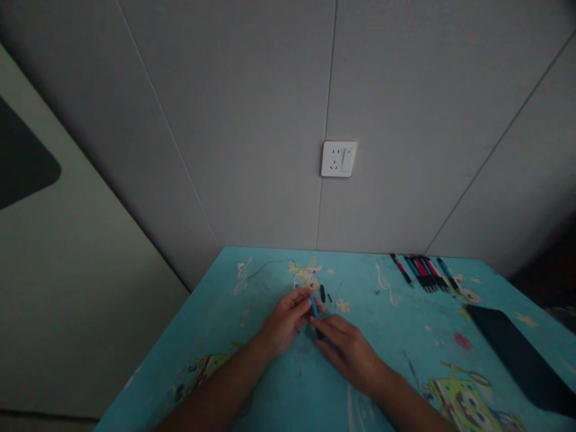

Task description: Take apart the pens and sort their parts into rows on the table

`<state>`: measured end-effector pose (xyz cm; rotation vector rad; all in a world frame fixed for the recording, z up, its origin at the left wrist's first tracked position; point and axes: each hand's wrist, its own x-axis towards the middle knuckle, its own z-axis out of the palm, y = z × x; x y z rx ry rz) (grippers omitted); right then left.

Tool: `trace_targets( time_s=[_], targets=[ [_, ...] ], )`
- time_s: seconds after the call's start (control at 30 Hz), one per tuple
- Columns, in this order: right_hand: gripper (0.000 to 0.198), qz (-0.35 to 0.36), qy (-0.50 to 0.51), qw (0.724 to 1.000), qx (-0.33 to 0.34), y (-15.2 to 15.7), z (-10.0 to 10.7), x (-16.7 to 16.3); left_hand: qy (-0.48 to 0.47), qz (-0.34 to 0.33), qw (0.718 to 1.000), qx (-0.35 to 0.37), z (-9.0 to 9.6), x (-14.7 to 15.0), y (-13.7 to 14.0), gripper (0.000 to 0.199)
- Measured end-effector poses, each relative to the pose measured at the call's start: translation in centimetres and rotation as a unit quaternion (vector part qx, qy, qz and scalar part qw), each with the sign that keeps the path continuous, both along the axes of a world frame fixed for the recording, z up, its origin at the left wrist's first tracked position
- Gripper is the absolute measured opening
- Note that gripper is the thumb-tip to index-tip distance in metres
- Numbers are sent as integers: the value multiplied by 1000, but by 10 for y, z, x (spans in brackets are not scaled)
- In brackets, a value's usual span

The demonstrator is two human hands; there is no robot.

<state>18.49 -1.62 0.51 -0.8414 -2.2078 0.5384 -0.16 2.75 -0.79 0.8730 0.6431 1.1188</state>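
Note:
Over the middle of the table, my left hand pinches the upper part of a blue pen. My right hand has its fingers closed on the lower end of the same pen, where a dark part shows beneath them. Part of the pen is hidden by my fingers. Just beyond my hands, a short black cylindrical piece lies on the table, and a smaller dark piece is to its right.
Several pens in red, blue and black lie in a row at the back right. A dark flat slab rests along the right side. The table's blue cartoon cover meets a grey wall with a socket.

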Motion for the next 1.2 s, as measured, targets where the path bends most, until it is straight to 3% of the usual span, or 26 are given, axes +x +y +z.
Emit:
trace_targets(
  time_s=[0.2,0.37,0.47,0.57,0.67,0.73,0.83,0.93,1.03,1.2],
  targets=[
    [44,-10,-15,1000,-9,0,-2,-4,-1,16,1000,8,3,-1,1,36],
    [44,-44,53,996,-48,-1,0,-3,-10,33,999,26,4,-2,2,30],
    [41,-94,120,984,-90,1,0,-5,11,57,997,53,6,-2,2,30],
    [36,-113,178,957,-199,5,-2,-5,74,72,989,106,6,-2,0,28],
    [41,-111,218,918,-311,12,-5,1,215,86,951,207,5,-7,0,24],
    [41,-118,231,907,-333,15,-6,6,343,90,886,299,5,-13,1,23],
    [37,-119,200,919,-317,17,-6,12,488,31,772,407,4,-23,3,21],
    [33,-140,135,951,-240,14,-5,13,550,-45,707,442,3,-27,3,24],
    [31,-162,76,971,-157,10,-4,10,561,-60,697,442,1,-26,2,26],
    [27,-131,30,988,-71,7,2,11,526,-69,751,393,5,-26,2,30]
  ],
)
